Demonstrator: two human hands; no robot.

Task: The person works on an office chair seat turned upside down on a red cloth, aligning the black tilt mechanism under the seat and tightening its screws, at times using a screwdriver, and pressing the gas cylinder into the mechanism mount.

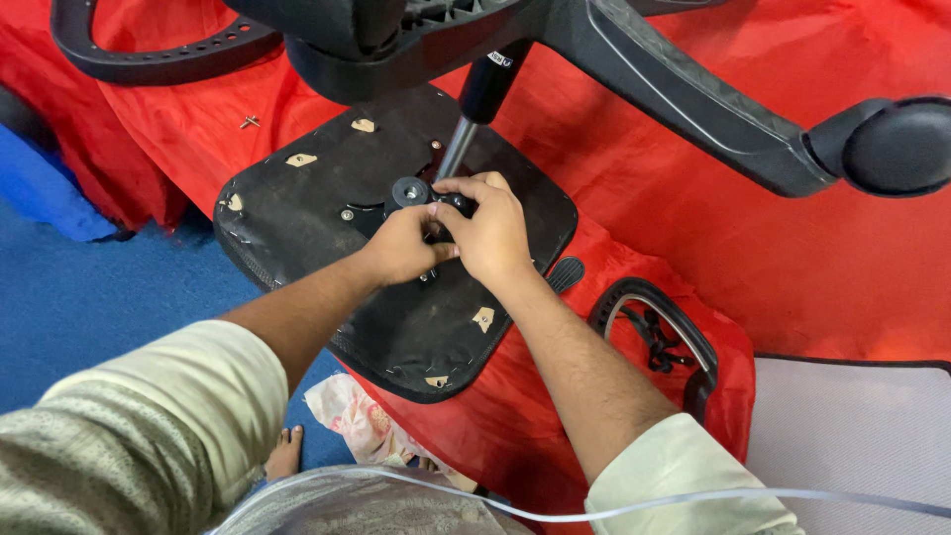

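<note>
An upturned office chair seat point(297, 213), black underside up, lies on a red cloth point(693, 218). A metal gas-lift column point(458, 149) rises from the mechanism point(408, 190) at the seat's centre up to the black star base point(684, 89) overhead. My left hand point(401, 246) and my right hand point(487, 230) are pressed together on the mechanism at the column's foot, fingers curled around a small black part point(458, 204) that they mostly hide.
A caster wheel point(897, 144) hangs at the right end of a base leg. A loose armrest point(659, 332) lies on the cloth at right, another curved armrest point(149, 59) at top left. Two small screws point(249, 122) rest on the cloth. Blue floor point(79, 297) is at left.
</note>
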